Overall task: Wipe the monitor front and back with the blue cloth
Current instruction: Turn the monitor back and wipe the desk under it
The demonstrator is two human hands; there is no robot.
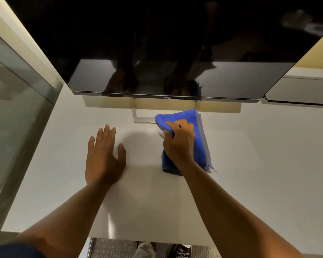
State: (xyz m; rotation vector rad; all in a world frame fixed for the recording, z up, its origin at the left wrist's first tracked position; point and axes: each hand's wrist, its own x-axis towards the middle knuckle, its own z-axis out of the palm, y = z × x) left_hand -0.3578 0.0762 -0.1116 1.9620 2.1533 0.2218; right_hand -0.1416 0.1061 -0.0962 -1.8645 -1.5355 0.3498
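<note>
A wide black monitor stands at the back of the white desk, its dark screen reflecting both hands. Its silver stand rests on the desk below the logo. The folded blue cloth lies on the desk just in front of the stand's right side, partly over its base. My right hand is on top of the cloth, fingers closed around its near fold. My left hand lies flat on the desk to the left of the cloth, fingers apart, holding nothing.
A glass partition runs along the desk's left side. A white ledge or second unit sits at the back right beside the monitor. The desk's front edge is near me, with carpet and a shoe below it.
</note>
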